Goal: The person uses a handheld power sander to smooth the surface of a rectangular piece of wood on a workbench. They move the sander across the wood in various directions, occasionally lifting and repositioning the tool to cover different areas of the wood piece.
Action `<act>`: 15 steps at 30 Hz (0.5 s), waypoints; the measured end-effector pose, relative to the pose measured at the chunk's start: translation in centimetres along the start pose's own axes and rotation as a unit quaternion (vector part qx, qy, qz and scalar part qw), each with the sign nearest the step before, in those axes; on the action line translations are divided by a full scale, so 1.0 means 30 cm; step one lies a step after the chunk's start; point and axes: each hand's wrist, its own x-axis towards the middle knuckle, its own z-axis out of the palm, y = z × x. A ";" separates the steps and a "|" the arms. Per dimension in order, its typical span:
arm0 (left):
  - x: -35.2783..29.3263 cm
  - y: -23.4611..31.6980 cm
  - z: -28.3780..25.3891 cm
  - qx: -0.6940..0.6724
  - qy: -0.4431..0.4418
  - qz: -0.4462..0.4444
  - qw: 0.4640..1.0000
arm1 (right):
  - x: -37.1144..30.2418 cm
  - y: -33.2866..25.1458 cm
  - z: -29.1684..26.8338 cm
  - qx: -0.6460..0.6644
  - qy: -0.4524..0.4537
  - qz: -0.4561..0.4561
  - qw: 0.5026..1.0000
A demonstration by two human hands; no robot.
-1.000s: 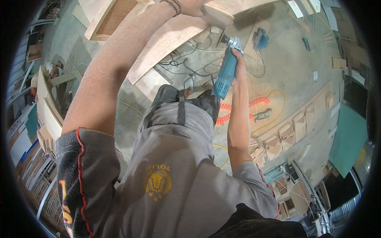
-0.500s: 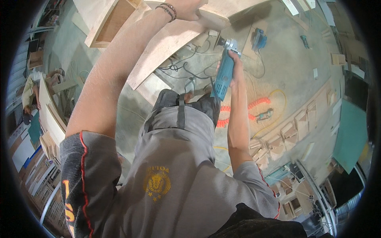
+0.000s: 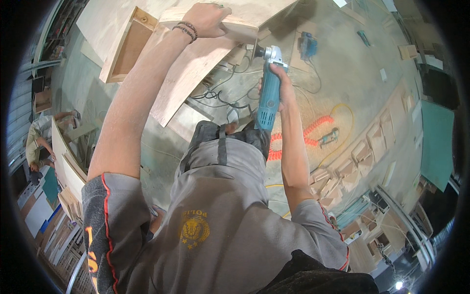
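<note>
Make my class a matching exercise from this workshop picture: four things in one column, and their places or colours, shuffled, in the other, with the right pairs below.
Column one
1. Left hand
2. Angle grinder
3. Coiled hose
4. Large flat panel

Column two
A. Orange-red, lying on the floor
B. Green, at the far right of the picture
C. Against a pale wooden piece
D. Held in the right hand

Right pairs: 1-C, 2-D, 3-A, 4-B
</note>
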 end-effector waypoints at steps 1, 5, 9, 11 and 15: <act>-0.001 -0.003 0.004 -0.002 -0.003 -0.001 1.000 | -0.016 -0.009 0.011 -0.007 -0.001 -0.006 1.000; -0.005 0.000 0.011 -0.003 0.019 0.005 1.000 | -0.070 -0.049 0.046 -0.023 -0.014 -0.034 0.999; -0.011 -0.012 0.027 0.001 0.036 0.020 0.999 | -0.075 -0.061 0.055 -0.027 -0.021 -0.050 0.998; -0.016 -0.015 0.033 0.000 0.043 0.025 0.999 | -0.065 -0.058 0.055 -0.026 -0.022 -0.046 0.998; -0.007 -0.008 0.025 0.003 0.035 0.018 0.999 | -0.018 -0.037 0.026 -0.011 -0.019 -0.022 1.000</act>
